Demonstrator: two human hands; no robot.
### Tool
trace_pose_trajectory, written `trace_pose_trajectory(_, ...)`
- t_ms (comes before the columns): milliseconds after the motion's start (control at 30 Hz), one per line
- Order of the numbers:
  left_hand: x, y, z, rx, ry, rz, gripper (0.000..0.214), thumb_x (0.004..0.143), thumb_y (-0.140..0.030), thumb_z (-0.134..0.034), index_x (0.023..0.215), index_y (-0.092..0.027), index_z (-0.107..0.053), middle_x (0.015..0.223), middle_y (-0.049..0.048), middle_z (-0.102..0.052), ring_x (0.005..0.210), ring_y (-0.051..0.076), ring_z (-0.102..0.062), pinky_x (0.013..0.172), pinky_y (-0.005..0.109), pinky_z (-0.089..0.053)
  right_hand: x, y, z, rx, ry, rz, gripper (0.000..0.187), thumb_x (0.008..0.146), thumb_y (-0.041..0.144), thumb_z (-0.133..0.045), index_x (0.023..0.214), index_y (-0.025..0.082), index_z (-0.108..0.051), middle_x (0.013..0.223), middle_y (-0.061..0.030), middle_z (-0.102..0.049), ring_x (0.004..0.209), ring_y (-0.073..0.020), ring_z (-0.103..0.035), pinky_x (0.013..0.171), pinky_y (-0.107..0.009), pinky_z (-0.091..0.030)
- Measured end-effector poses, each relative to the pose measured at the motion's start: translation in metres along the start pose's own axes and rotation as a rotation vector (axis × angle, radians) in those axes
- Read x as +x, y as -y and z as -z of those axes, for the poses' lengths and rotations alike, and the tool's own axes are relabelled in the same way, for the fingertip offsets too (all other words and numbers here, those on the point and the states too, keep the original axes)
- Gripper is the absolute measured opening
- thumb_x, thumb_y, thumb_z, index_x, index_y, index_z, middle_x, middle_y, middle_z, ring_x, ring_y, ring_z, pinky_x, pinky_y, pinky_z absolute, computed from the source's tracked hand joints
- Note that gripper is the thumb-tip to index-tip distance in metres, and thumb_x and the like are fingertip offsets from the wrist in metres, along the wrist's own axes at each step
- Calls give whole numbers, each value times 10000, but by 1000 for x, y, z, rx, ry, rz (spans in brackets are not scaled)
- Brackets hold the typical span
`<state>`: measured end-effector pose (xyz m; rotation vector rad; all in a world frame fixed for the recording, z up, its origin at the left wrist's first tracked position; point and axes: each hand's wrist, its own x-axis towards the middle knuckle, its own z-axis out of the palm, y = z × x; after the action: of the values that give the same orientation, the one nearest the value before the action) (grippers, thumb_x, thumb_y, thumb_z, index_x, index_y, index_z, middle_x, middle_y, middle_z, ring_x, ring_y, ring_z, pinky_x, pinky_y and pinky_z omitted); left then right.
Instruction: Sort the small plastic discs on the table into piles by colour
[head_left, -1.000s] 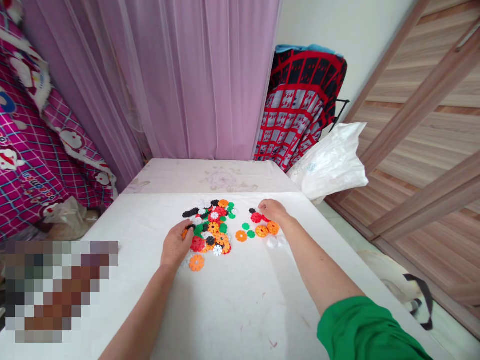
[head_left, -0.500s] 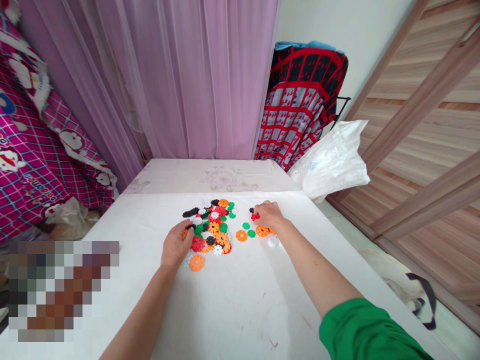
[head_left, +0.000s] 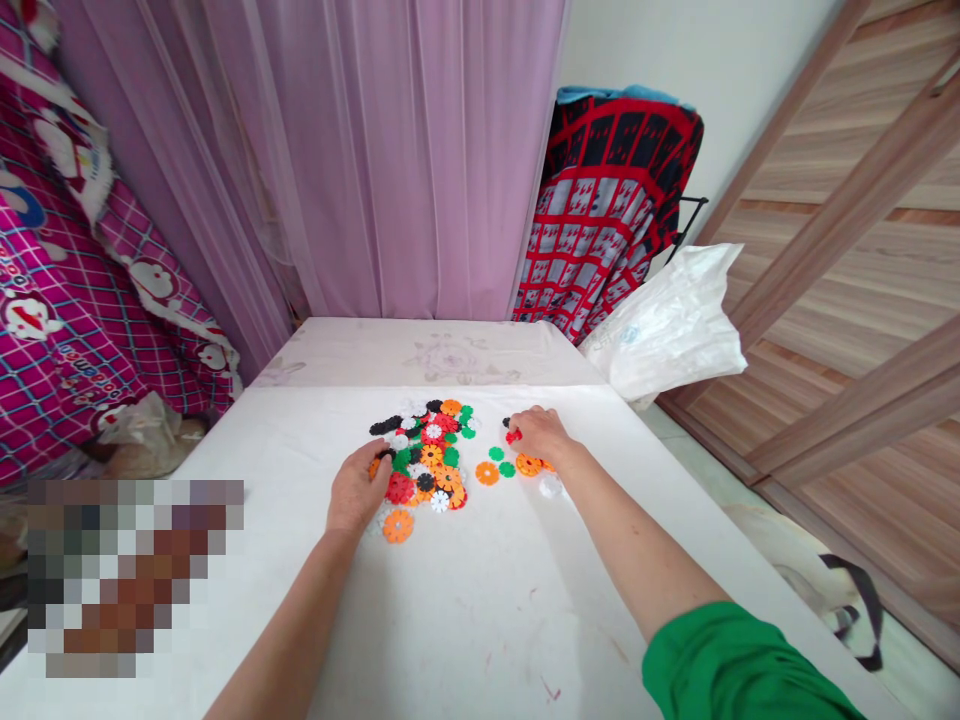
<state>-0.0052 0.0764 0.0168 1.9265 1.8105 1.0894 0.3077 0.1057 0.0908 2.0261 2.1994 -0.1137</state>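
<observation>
A pile of plastic snowflake discs (head_left: 426, 455) in orange, red, green, black and white lies on the white table (head_left: 465, 600). My left hand (head_left: 358, 492) rests at the pile's left edge, fingers curled and touching the discs. My right hand (head_left: 541, 434) is right of the pile over a small separate group, with its fingertips pinched on a red disc (head_left: 513, 436). An orange disc (head_left: 527, 464) and two green discs (head_left: 500, 461) lie just below that hand. A single orange disc (head_left: 397, 525) sits by my left wrist.
A pink curtain (head_left: 390, 160) hangs behind the table. A red and black checked cloth (head_left: 607, 210) and a white plastic bag (head_left: 667, 325) stand at the back right. Pink patterned bedding (head_left: 67, 290) is at the left. A wood-panelled wall (head_left: 855, 260) runs along the right.
My right hand slid a little left and closed its fingertips on the red disc, covering the orange disc beneath it. My left hand stayed at the pile's edge.
</observation>
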Motion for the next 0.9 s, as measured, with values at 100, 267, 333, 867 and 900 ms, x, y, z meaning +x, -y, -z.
trace_pose_trajectory(100,0,1,-1,1,-1,2,346,840,-365,-470,1070,-220,-685,1172,54,-702,1102,227,-634,1011,366,-472,-5,4,3,9,-26,31,232,800,243,-577,990,245,-712,1089,-60,-697,1092,-255,-527,873,-354,-341)
trace_pose_trajectory(267,0,2,-1,1,-2,0,360,843,-370,-466,1081,-213,-685,1182,61,-698,1113,229,-629,1014,363,-470,-15,18,6,-11,-1,204,312,776,265,-616,1072,285,-713,1114,-53,-690,1103,-243,-529,882,-340,-360)
trace_pose_trajectory(333,0,2,-1,2,-1,0,361,843,-370,-465,1082,-213,-685,1178,60,-700,1112,229,-630,1013,360,-471,-16,24,4,-24,18,213,297,770,253,-620,1047,280,-725,1080,-68,-700,1091,-255,-545,873,-351,-375)
trace_pose_trajectory(867,0,2,-1,-9,-19,-12,339,845,-354,-480,1077,-221,-688,1155,59,-706,1089,234,-638,997,380,-483,-11,4,20,246,214,176,230,789,186,-579,945,220,-746,930,15,-747,821,-116,-664,647,-160,-438)
trace_pose_trajectory(900,0,3,-1,-11,-18,-14,337,844,-354,-481,1075,-223,-688,1152,58,-706,1087,234,-638,996,379,-483,-13,4,22,250,235,185,230,778,179,-583,932,220,-749,918,16,-747,811,-117,-662,638,-160,-436)
